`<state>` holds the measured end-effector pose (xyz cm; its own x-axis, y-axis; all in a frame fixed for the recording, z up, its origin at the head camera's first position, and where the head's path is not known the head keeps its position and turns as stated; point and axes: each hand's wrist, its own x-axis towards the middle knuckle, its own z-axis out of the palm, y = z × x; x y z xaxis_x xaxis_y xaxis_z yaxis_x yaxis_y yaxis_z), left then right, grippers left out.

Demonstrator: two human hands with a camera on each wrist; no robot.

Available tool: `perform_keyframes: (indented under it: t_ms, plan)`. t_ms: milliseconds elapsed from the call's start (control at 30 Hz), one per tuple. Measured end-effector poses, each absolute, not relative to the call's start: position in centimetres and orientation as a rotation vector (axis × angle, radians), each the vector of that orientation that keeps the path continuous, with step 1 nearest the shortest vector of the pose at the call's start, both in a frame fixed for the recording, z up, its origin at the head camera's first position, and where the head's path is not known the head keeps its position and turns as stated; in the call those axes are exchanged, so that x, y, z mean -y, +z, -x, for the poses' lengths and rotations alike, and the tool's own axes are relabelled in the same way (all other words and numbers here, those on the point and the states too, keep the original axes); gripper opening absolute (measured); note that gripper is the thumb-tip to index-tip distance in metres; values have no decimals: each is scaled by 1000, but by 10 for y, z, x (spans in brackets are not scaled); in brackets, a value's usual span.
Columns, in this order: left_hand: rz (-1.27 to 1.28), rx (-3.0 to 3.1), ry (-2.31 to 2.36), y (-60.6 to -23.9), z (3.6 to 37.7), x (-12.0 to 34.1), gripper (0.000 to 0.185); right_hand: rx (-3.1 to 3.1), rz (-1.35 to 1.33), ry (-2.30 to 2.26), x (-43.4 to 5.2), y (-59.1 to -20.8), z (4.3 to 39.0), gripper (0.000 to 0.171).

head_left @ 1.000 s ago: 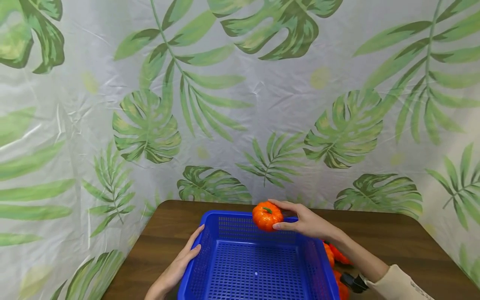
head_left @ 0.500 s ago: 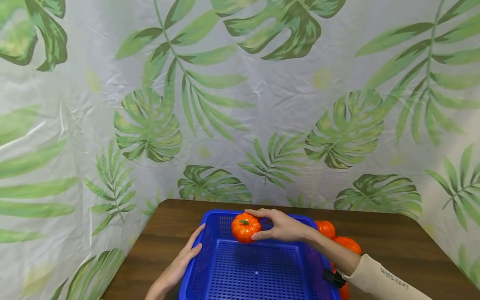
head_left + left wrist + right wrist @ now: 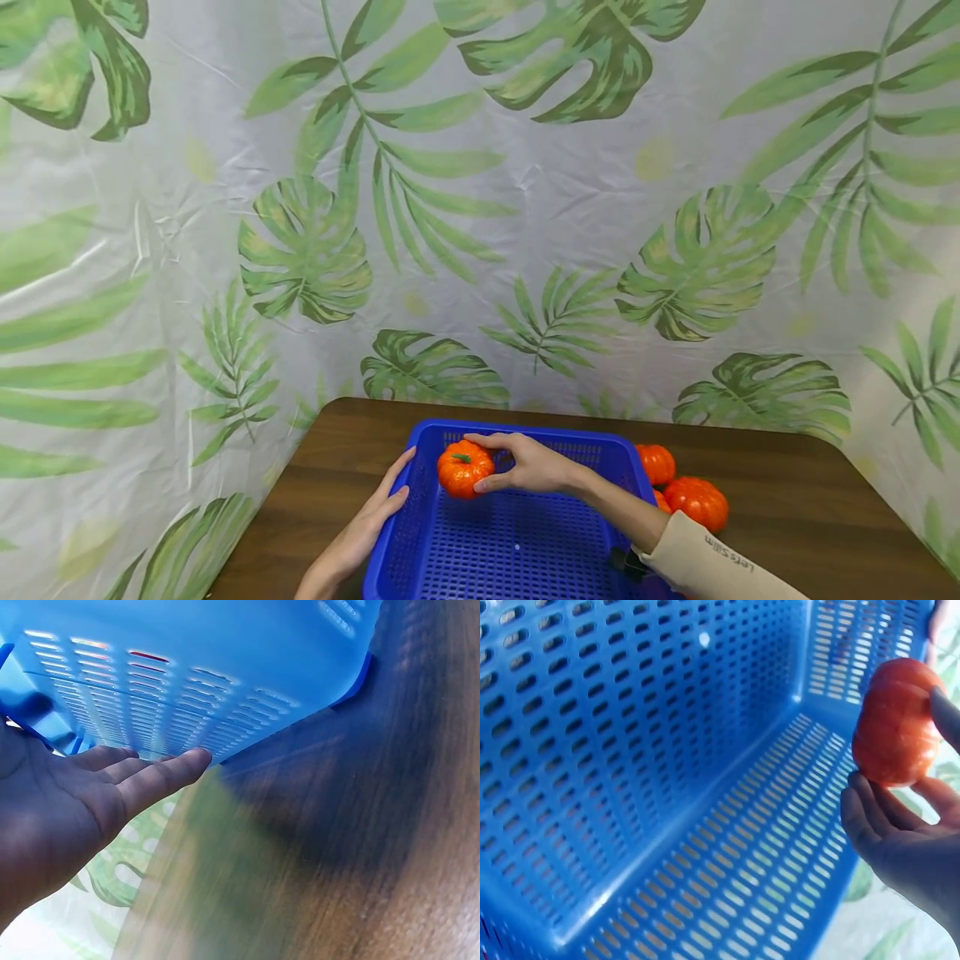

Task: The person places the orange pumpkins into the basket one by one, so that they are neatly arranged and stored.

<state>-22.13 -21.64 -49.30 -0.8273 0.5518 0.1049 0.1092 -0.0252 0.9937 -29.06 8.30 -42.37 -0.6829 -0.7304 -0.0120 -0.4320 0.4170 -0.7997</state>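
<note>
My right hand (image 3: 532,462) pinches a small shiny orange pumpkin (image 3: 457,477) with a green stem, between thumb and fingers. It hangs over the far left corner of a blue perforated plastic basket (image 3: 525,571). In the right wrist view the pumpkin (image 3: 897,724) is above the basket's slotted wall, apart from the floor. My left hand (image 3: 360,529) rests against the basket's left side, its fingers straight. The left wrist view shows those fingers (image 3: 169,780) extended along the outer slotted wall.
Several more orange pumpkins (image 3: 697,502) lie on the brown wooden table (image 3: 810,517) right of the basket, partly hidden by the basket and right sleeve (image 3: 712,558). A leaf-printed curtain (image 3: 555,225) hangs behind the table.
My right hand has carried the pumpkin leftward and lower, from the basket's far edge toward its left corner. My left hand has stayed at the basket's side.
</note>
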Motion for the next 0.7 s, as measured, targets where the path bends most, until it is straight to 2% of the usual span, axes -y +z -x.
perform_keyframes:
  t_ms: [700]
  plan:
    - [-688,-1946,1902,-492,222,216,60,-2389,972,-1066,-66,-464,295,73]
